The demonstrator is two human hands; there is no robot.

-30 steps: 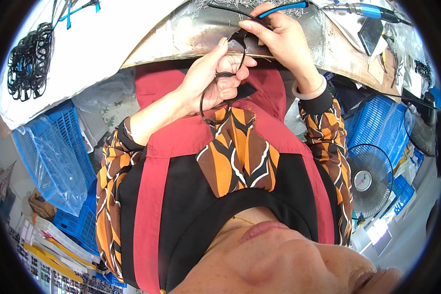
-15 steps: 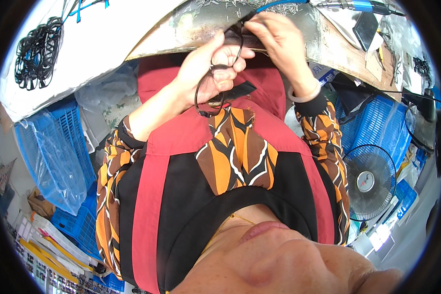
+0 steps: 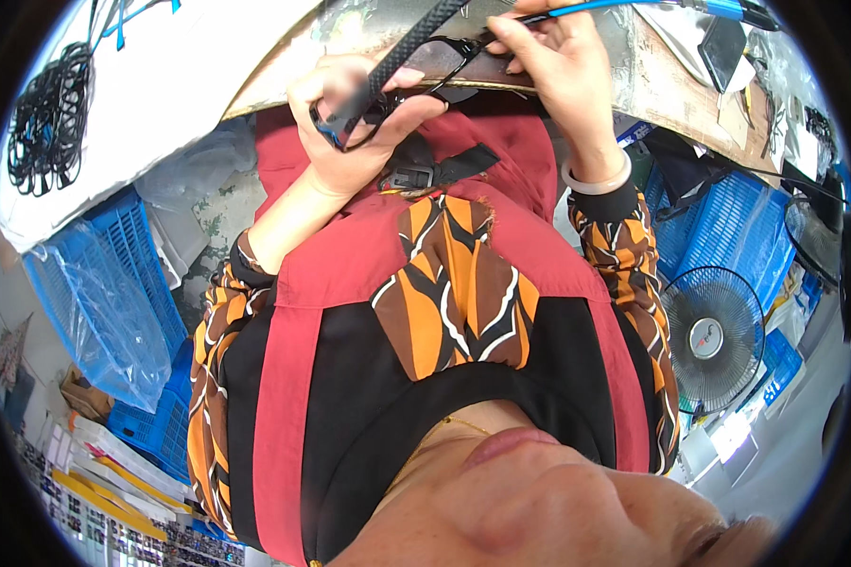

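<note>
My left hand (image 3: pixel 350 118) is closed around one side of a black eyeglass frame (image 3: pixel 459 66), just over the near edge of the workbench. A dark, textured temple (image 3: pixel 411 45) sticks up and to the right past the left fingers. My right hand (image 3: pixel 563 52) pinches at the frame's far right end, thumb and fingers pressed together. From there a thin strip (image 3: pixel 586 6), black turning to blue, runs right; it looks like the other temple. The fingers hide whatever small part lies at that corner.
A pile of black frames (image 3: pixel 49 123) lies on white sheeting at left. A blue-and-black cylindrical tool (image 3: pixel 728 8) and a dark flat object (image 3: pixel 721 55) lie on the bench at right. Blue crates (image 3: pixel 137 265) stand left and right; a fan (image 3: pixel 711 338) stands at right.
The eyeglass frame has been turned and raised, so a textured temple now points up. My left hand has moved left and up; my right hand has shifted slightly right.
</note>
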